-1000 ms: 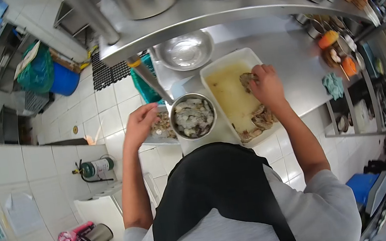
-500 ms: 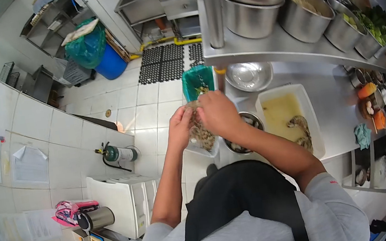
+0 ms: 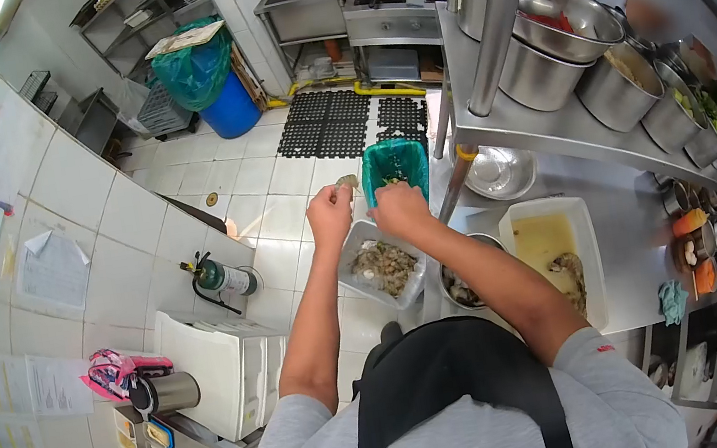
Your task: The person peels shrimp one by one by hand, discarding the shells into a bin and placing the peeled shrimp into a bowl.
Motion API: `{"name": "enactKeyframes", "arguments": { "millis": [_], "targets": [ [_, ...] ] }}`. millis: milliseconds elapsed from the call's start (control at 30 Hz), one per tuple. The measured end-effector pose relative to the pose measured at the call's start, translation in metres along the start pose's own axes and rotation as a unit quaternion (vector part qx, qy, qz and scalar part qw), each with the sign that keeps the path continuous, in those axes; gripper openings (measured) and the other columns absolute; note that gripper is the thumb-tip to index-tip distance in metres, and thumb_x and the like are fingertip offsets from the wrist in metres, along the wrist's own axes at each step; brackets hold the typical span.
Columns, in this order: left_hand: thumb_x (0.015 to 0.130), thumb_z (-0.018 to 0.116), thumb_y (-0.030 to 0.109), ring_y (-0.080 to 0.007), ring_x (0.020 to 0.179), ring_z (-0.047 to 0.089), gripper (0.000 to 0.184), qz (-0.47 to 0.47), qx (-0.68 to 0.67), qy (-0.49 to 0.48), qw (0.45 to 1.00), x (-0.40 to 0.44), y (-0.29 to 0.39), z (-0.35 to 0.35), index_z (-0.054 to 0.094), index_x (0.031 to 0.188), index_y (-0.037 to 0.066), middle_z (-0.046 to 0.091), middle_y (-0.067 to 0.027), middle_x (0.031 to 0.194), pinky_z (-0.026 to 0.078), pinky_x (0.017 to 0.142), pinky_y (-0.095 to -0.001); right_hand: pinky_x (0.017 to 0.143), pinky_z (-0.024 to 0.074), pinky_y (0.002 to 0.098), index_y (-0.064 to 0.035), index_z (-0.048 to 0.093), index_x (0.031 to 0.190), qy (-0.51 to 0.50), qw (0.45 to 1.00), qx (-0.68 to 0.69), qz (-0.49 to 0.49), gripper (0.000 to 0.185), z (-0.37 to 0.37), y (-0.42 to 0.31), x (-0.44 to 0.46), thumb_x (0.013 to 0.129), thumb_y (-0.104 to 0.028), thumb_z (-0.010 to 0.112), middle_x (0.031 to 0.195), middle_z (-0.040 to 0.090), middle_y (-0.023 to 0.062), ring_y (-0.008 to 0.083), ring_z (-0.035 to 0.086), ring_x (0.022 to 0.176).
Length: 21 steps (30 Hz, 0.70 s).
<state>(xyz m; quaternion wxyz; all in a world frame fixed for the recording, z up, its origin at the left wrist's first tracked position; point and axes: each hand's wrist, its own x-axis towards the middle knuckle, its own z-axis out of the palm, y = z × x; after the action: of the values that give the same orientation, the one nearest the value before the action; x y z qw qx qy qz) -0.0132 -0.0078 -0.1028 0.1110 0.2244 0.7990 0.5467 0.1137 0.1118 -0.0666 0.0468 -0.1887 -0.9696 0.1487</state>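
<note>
My left hand (image 3: 332, 217) is closed, its fingertips pinching a shrimp (image 3: 347, 181) above the floor tiles. My right hand (image 3: 401, 208) is at the near rim of a bin with a green liner (image 3: 419, 164). Its fingers are curled together, and whatever they hold is hidden from me. Scraps show inside the bin. Below and between my forearms, a translucent plastic tub (image 3: 357, 291) contains a pile of shrimp (image 3: 393, 267). Partly behind my right forearm, a metal bowl (image 3: 453, 301) holds more greyish pieces.
On the steel counter (image 3: 616, 241) are a white tub (image 3: 590, 236) of yellowish liquid with something mottled in it and a shiny metal bowl (image 3: 504, 172). A shelf post (image 3: 503, 26) and steel pots (image 3: 544, 71) rise at the right. A fire extinguisher (image 3: 226, 278) stands left.
My hands have separated: the left is away from the shrimp tub with a shrimp, the right over the bin's rim. The whole view has shifted, showing more of the stove.
</note>
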Motion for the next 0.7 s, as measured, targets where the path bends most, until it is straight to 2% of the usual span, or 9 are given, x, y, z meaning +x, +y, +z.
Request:
{"name": "enactKeyframes", "arguments": {
  "millis": [100,167,200,300,500,600,700],
  "targets": [
    [0.097,0.067,0.029,-0.0106,0.058,0.060,0.027,-0.099,-0.117,-0.104,0.983,0.005,-0.006,-0.006,0.071,0.092,0.002,0.070,-0.0029,0.078,0.047,0.053,-0.0281,0.087,0.0536,0.0475,-0.0013,0.064,0.117,0.081,0.994,0.074,0.006,0.044,-0.002,0.001,-0.007,0.088,-0.033,0.074,0.107,0.067,0.0176,0.0366,0.066,0.104],
    [0.095,0.068,0.031,-0.0117,0.058,0.059,0.027,-0.174,-0.188,-0.173,0.951,0.001,0.014,-0.013,0.073,0.093,0.004,0.072,-0.0021,0.083,0.047,0.054,-0.0287,0.087,0.0534,0.0481,-0.0041,0.060,0.122,0.105,0.982,0.142,-0.072,0.042,-0.012,0.002,-0.009,0.090,-0.029,0.072,0.108,0.065,0.0168,0.0371,0.065,0.102],
    [0.098,0.065,0.032,-0.0113,0.058,0.057,0.027,-0.192,-0.208,-0.203,0.937,0.000,0.018,-0.013,0.072,0.094,0.006,0.069,-0.0008,0.084,0.046,0.053,-0.0259,0.086,0.0533,0.0484,-0.0055,0.059,0.125,0.118,0.971,0.175,-0.112,0.042,-0.017,0.004,-0.008,0.091,-0.027,0.071,0.108,0.064,0.0165,0.0373,0.065,0.101],
    [0.101,0.061,0.031,-0.0090,0.057,0.054,0.027,-0.207,-0.221,-0.232,0.924,-0.003,0.031,-0.015,0.070,0.094,0.007,0.065,-0.0001,0.080,0.044,0.052,-0.0246,0.085,0.0530,0.0483,-0.0095,0.061,0.124,0.111,0.970,0.170,-0.131,0.035,-0.017,0.013,-0.002,0.093,-0.024,0.068,0.105,0.063,0.0167,0.0380,0.065,0.100],
    [0.103,0.056,0.033,-0.0067,0.051,0.044,0.029,-0.225,-0.231,-0.229,0.919,-0.016,0.049,-0.020,0.068,0.093,0.008,0.059,0.0036,0.075,0.038,0.049,-0.0244,0.085,0.0523,0.0464,-0.0083,0.062,0.119,0.113,0.970,0.154,-0.149,0.026,-0.031,0.017,-0.005,0.097,-0.021,0.062,0.104,0.062,0.0147,0.0367,0.064,0.100],
    [0.103,0.055,0.031,-0.0067,0.049,0.040,0.029,-0.234,-0.242,-0.246,0.909,-0.015,0.057,-0.018,0.067,0.093,0.007,0.052,0.0045,0.071,0.033,0.046,-0.0261,0.084,0.0522,0.0465,-0.0065,0.063,0.113,0.087,0.971,0.160,-0.158,0.020,-0.035,0.012,-0.006,0.097,-0.017,0.059,0.102,0.063,0.0162,0.0371,0.064,0.100],
    [0.105,0.053,0.030,-0.0049,0.053,0.034,0.032,-0.215,-0.228,-0.254,0.915,-0.021,0.074,-0.019,0.069,0.100,0.002,0.046,0.0062,0.073,0.031,0.049,-0.0252,0.083,0.0525,0.0497,-0.0037,0.063,0.100,0.116,0.964,0.165,-0.176,0.016,-0.031,0.013,-0.001,0.097,-0.018,0.056,0.097,0.065,0.0205,0.0403,0.064,0.098]
  ]
}}
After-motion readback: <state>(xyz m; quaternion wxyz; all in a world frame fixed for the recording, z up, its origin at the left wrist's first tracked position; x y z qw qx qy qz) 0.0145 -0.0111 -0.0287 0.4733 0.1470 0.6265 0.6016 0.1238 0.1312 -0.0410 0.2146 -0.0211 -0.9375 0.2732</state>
